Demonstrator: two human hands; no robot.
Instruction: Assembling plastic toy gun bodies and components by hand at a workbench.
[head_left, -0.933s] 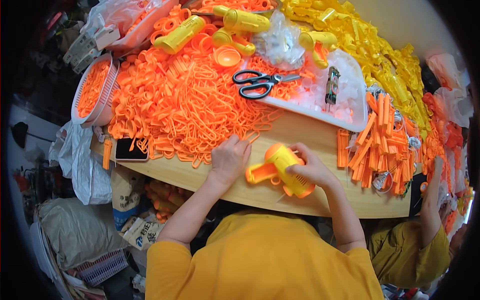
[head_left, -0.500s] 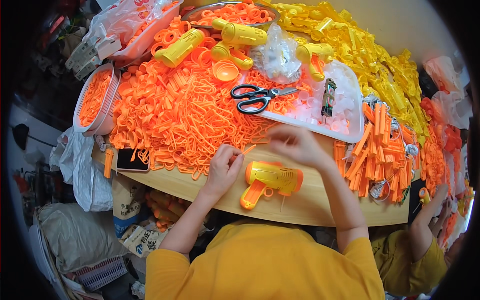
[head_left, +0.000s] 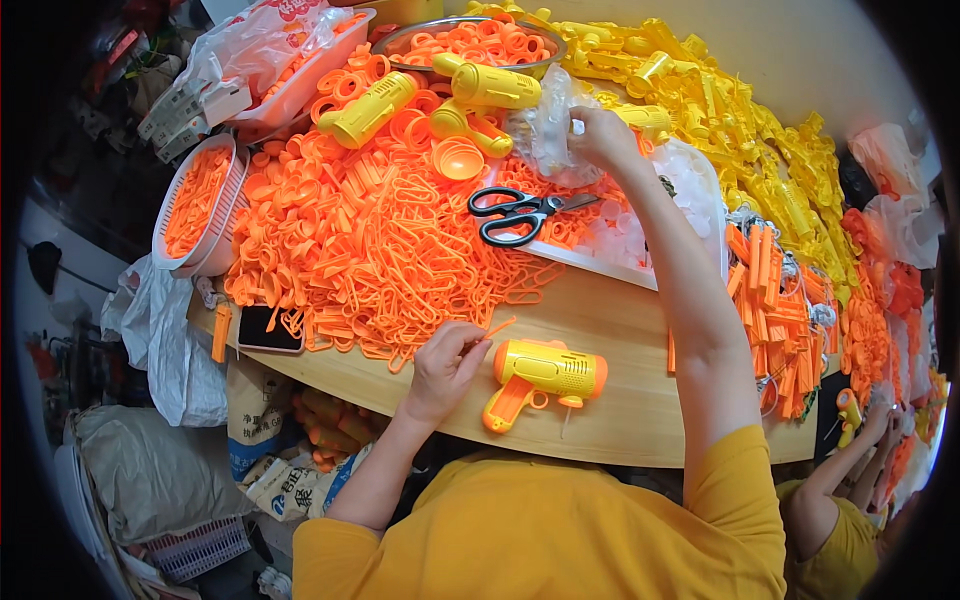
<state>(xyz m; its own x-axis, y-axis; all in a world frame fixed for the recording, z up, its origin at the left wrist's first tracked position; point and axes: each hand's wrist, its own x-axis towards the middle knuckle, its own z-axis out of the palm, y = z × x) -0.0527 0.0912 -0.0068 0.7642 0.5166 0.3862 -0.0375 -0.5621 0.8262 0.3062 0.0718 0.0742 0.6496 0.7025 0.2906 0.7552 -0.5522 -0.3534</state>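
My left hand (head_left: 447, 365) is closed over the near edge of the table, pinching a thin orange plastic piece (head_left: 502, 326) that sticks out to the right. My right arm stretches far forward, and my right hand (head_left: 606, 142) is at a clear plastic bag (head_left: 545, 130) of small whitish parts; its fingertips are partly hidden there. Between my arms a yellow and orange toy gun (head_left: 552, 372) lies on its side on the wooden table (head_left: 625, 345), its handle toward me. Open black-handled scissors (head_left: 515, 213) rest on the edge of a white tray (head_left: 600, 262).
A large heap of orange plastic parts (head_left: 380, 240) covers the left of the table. Yellow shells (head_left: 740, 130) are piled at the far right, orange sticks with wires (head_left: 775, 300) nearer. A phone (head_left: 268, 330) lies at the left edge. Another person's arm (head_left: 835, 470) shows at right.
My right hand has moved forward from above the bare tabletop to the clear bag, its forearm now crossing the white tray. My left hand still pinches the thin orange piece.
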